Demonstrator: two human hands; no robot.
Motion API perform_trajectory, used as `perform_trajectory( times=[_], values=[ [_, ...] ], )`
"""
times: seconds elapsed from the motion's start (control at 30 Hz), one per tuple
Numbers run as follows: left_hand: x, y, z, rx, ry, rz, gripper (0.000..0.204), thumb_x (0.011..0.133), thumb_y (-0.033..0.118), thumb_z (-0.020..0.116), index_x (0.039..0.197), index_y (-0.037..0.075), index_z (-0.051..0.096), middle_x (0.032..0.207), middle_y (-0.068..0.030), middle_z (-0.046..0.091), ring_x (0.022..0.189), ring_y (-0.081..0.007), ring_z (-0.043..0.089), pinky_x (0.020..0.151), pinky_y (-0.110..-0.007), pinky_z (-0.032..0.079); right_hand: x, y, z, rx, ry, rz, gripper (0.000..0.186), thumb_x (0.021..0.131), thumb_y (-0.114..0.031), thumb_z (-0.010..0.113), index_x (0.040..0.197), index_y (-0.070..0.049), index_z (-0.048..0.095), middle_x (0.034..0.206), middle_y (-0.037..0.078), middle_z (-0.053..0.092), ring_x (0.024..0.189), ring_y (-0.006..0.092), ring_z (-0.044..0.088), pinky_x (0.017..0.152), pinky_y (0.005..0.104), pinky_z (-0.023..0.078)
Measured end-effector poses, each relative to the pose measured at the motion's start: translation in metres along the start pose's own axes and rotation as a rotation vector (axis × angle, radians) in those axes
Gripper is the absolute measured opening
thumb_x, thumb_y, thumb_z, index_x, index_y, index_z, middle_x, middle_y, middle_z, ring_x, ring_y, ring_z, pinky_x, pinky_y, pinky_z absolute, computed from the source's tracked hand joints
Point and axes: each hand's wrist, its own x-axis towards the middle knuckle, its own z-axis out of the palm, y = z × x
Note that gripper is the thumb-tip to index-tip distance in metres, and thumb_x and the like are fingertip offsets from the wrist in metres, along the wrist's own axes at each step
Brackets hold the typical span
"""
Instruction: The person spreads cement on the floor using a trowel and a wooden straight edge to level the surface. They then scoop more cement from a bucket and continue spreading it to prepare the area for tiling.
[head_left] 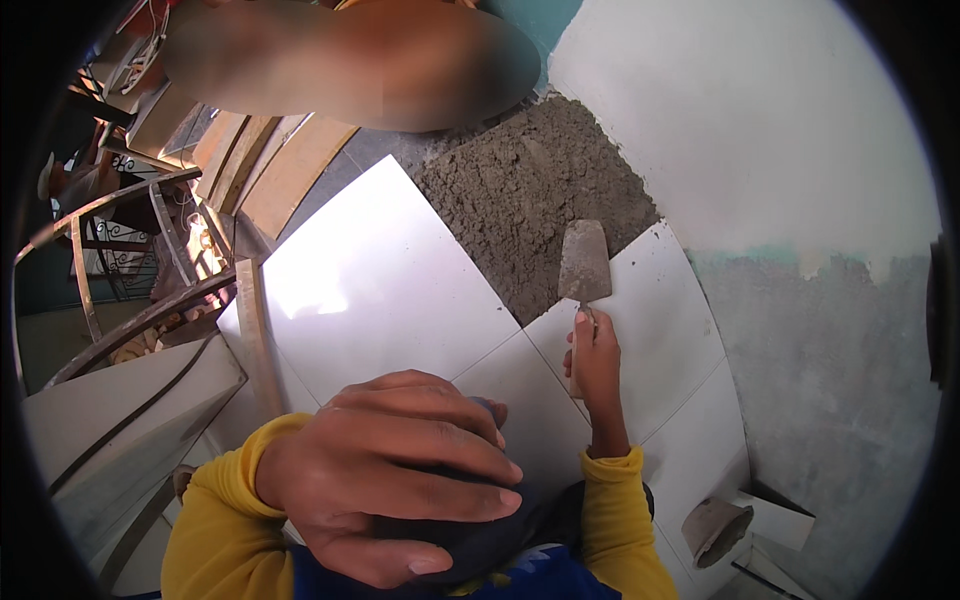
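White glossy floor tiles (pixel 380 290) fill the middle of my view, laid edge to edge on a floor that meets a pale wall (pixel 760 130) at the far right. Beyond the far edge of the tiles lies a patch of rough grey mortar (pixel 520 200), bare and ridged, running up to the foot of that wall. My right hand (pixel 595 365) reaches out over the tiles, its fingers wrapped tight around the wooden handle of a trowel (pixel 585 265). I see the trowel's flat, mortar-crusted blade pointing away from me, resting right at the border where the tiled area meets the mortar bed. My left hand (pixel 385 475) is close to the camera at the near edge of the view, fingers curled together and pressed down over a dark rounded thing (pixel 470 545) that I cannot identify; a yellow sleeve (pixel 225 520) covers each forearm. At the left side, curved metal railings (pixel 120 290) run past the tiled floor. Near the right corner closest to me sits a small mortar-smeared bucket (pixel 715 530). A blurred shape covers the top of the view.
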Motion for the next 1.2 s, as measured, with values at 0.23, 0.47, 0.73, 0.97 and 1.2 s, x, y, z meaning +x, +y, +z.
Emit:
perform_trajectory(
  times=[0.23,0.47,0.73,0.97,1.2],
  values=[
    [-0.004,-0.006,-0.006,-0.016,0.010,-0.031,0.043,0.092,0.036,0.066,0.111,0.001,0.083,0.110,-0.0210,0.079,0.095,-0.0393,0.076,0.081,-0.047,0.058,0.068,-0.025,0.025,-0.218,-0.119,-0.030,0.045,0.111,-0.037,0.054,0.135,0.001,0.061,0.078,0.008,0.062,0.052,0.0155,0.060,0.046,0.0326,0.050],
    [-0.003,-0.013,-0.010,-0.059,0.041,-0.045,0.043,0.091,0.035,0.065,0.110,0.000,0.083,0.108,-0.0211,0.079,0.095,-0.0395,0.076,0.080,-0.046,0.059,0.135,-0.014,-0.049,-0.055,0.047,-0.045,0.044,0.110,-0.039,0.055,0.132,-0.003,0.065,0.076,0.006,0.062,0.050,0.0138,0.059,0.044,0.0322,0.050],
    [0.001,-0.021,-0.016,-0.085,0.028,-0.067,0.044,0.093,0.035,0.065,0.111,-0.001,0.082,0.107,-0.0220,0.079,0.095,-0.0397,0.076,0.078,-0.047,0.059,0.099,-0.021,0.000,-0.224,-0.236,-0.037,0.047,0.110,-0.039,0.056,0.128,0.003,0.064,0.075,0.008,0.062,0.051,0.0131,0.061,0.046,0.0311,0.050],
    [0.011,-0.025,-0.015,-0.115,0.011,-0.076,0.044,0.096,0.036,0.064,0.111,-0.002,0.082,0.110,-0.0227,0.078,0.096,-0.0404,0.076,0.081,-0.047,0.059,0.073,-0.021,0.027,0.225,-0.229,0.110,0.045,0.111,-0.040,0.054,0.131,0.000,0.060,0.081,0.005,0.059,0.053,0.0125,0.056,0.045,0.0310,0.048],
    [0.016,-0.029,-0.024,-0.128,0.020,-0.135,0.044,0.098,0.035,0.062,0.112,-0.002,0.082,0.111,-0.0223,0.079,0.098,-0.0403,0.075,0.084,-0.048,0.059,0.128,-0.094,0.079,0.537,-0.174,-0.028,0.026,0.106,-0.031,0.067,0.116,-0.008,0.060,0.083,0.001,0.056,0.058,0.0113,0.057,0.049,0.0285,0.049]
  ],
)
